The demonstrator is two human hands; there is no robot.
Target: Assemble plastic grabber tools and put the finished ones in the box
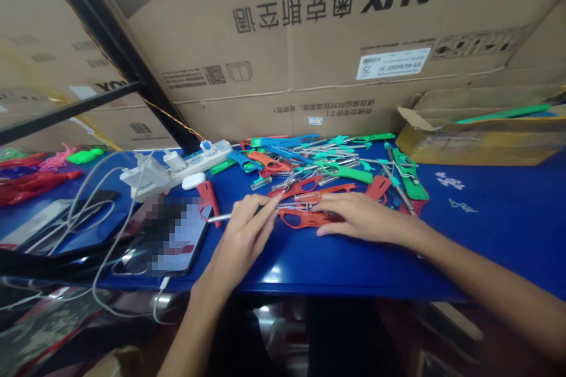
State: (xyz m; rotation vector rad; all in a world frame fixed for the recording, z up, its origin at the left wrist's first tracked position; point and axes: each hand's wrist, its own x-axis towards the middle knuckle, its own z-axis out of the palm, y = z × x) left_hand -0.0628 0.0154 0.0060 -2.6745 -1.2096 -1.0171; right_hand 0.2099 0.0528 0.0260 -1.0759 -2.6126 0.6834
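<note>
Had the left hand (242, 227) closed on a metal tube (220, 218) and the right hand (356, 218) bent over a red casing (304, 220) on the desk (283, 268), its grip impossible to tell. Looked unfinished, with wires (290, 210) exposed and many loose tubes (398, 187) and casings (354, 173) beyond.

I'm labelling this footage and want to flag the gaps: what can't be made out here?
All in the head view:
- Part of the metal rod, and the left hand's grip: hidden by that hand.
- Right end of the lower orange casing: covered by the right hand.
- Phone screen: pixelated.
- Yellowish box's lower contents: behind its wall.
- White pieces: too small, blurred.
- Red bundle: cut off by left edge.
</note>
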